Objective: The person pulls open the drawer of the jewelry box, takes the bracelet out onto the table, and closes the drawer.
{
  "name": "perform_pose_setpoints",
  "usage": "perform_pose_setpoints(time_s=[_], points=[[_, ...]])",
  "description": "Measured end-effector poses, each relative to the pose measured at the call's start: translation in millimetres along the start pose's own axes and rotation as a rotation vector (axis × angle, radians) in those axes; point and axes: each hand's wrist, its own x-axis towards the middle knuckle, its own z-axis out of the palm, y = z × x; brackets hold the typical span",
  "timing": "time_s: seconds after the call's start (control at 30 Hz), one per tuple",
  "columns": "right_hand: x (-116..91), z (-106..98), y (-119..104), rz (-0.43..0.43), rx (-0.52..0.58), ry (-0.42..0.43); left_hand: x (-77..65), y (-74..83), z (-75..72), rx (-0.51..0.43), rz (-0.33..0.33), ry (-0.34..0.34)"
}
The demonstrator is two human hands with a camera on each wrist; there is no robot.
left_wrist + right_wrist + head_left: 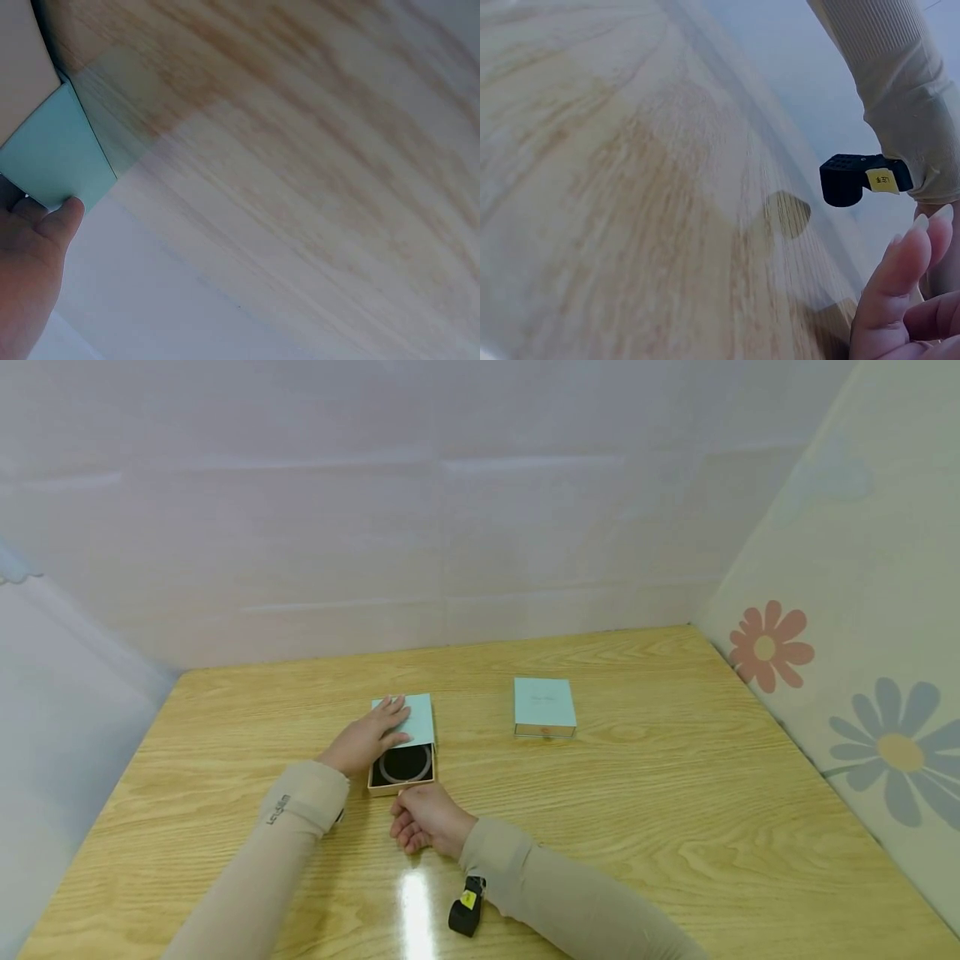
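Fingers spread apart, the left hand (366, 741) covers part of a square pale-blue drawer box (420, 720) left of a closed matching box (543, 700) on the wood-grain table (637, 835), the right hand (432, 818) curled by the jutting black-lined tray's (381, 791) near edge, though whether it pinches anything I cannot tell.

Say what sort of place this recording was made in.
Probably a makeshift indoor recording corner, though the room beyond is hidden: a wood-grain table, creased pale sheeting behind it, and a side covering printed with large flowers.
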Motion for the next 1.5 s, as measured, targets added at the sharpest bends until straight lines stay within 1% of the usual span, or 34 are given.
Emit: perform_pose_setpoints(time_s=[0.07, 0.3, 0.37, 0.6, 0.77, 1.0, 1.5], points=[[-1, 0, 1, 0.004, 0.001, 0.002, -0.5, -0.4, 1.5, -0.008, -0.001, -0.003], [-5, 2, 2, 0.019, -0.005, 0.003, -0.9, -3.0, 4.9, 0.016, 0.002, -0.006], [-5, 2, 2, 0.019, -0.005, -0.002, -0.6, -2.6, 3.7, 0.007, -0.006, -0.009], [-2, 0, -3, 0.016, 0.001, -0.007, 2.7, 1.8, -4.4, 0.011, -0.002, -0.006], [-2, 1, -5, 0.028, 0.0, -0.006, 3.8, 1.0, -6.0, 0.01, -0.002, -0.011], [-3, 2, -4, 0.046, 0.007, 0.005, 2.6, 0.2, -5.2, 0.012, -0.005, -0.022], [-3, 4, -1, 0.034, 0.014, 0.008, 3.5, -0.3, -3.0, 0.007, -0.005, -0.018]])
